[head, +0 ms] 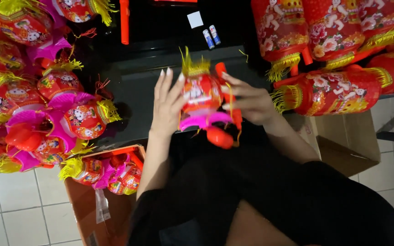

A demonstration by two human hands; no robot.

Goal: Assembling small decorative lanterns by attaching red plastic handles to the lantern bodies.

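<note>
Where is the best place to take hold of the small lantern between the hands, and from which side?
Probably the orange stick along the lantern's right side, taken from the right, as the right hand does. It is rigid and narrow, while the paper body, yellow fringe and pink skirt look crushable. The left hand only steadies the body.

Black glossy table (137,86) piled left with small red-pink lanterns (46,105) and right with bigger red lanterns (338,59), two small batteries (211,36) and a white paper square (195,19) on top, open cardboard boxes (101,200) on pale tiled floor (19,209), lighting probably indoor overhead.
</note>
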